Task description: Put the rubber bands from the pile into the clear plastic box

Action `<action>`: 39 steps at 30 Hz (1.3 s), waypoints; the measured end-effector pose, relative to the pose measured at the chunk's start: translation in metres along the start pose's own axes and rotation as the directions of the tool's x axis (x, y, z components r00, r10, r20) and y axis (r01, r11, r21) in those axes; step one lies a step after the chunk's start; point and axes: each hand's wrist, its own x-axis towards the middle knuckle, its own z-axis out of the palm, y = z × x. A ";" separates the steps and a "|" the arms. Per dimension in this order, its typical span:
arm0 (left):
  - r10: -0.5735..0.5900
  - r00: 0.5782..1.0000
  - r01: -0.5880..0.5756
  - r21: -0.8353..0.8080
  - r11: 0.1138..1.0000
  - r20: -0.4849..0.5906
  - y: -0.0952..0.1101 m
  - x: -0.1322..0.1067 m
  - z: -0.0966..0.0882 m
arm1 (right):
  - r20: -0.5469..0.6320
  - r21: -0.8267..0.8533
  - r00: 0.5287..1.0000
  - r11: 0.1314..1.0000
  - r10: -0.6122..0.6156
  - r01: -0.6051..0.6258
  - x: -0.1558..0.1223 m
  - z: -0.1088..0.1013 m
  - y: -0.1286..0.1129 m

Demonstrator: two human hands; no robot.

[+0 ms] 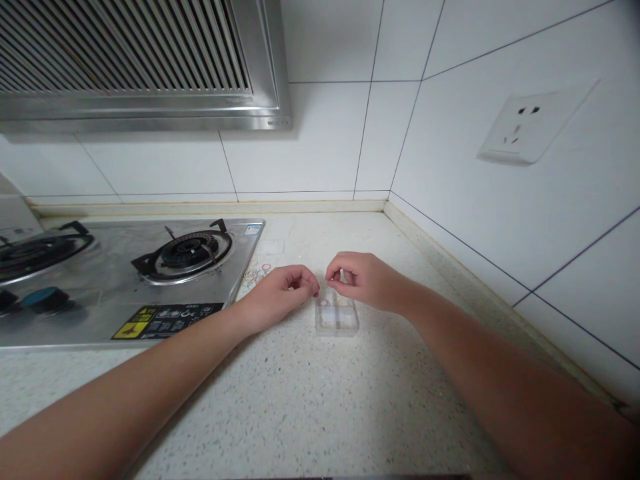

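My left hand [280, 291] rests on the speckled countertop [310, 400] with its fingers curled in a pinch; what it holds is too small to make out. My right hand [363, 279] hovers just above a small clear plastic box with compartments [337, 316], fingers pinched together on something tiny that I cannot name. Several small coloured rubber bands [256, 273] lie in a loose pile on the counter just left of my left hand, beside the stove's edge.
A steel gas stove [125, 280] with two burners fills the left of the counter. A range hood [140, 67] hangs above it. White tiled walls meet at the corner; a wall socket [530, 127] sits on the right wall.
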 end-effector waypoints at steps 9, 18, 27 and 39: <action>0.024 1.000 -0.024 0.047 0.999 -0.005 -0.002 0.001 -0.001 | 0.014 0.000 1.000 1.000 -0.002 0.002 0.000 -0.001 0.001; 0.088 0.996 -0.081 0.326 0.942 -0.006 -0.004 -0.001 -0.003 | 0.016 -0.084 0.998 0.994 0.065 -0.064 -0.002 -0.004 0.006; 0.227 0.970 -0.227 0.664 0.712 0.089 0.002 -0.006 -0.013 | 0.025 -0.322 0.977 0.927 0.210 -0.191 -0.007 -0.005 0.020; 0.253 0.966 -0.181 0.824 0.537 0.048 -0.009 0.001 -0.045 | 0.015 -0.443 0.915 0.823 0.403 -0.355 -0.009 -0.009 0.030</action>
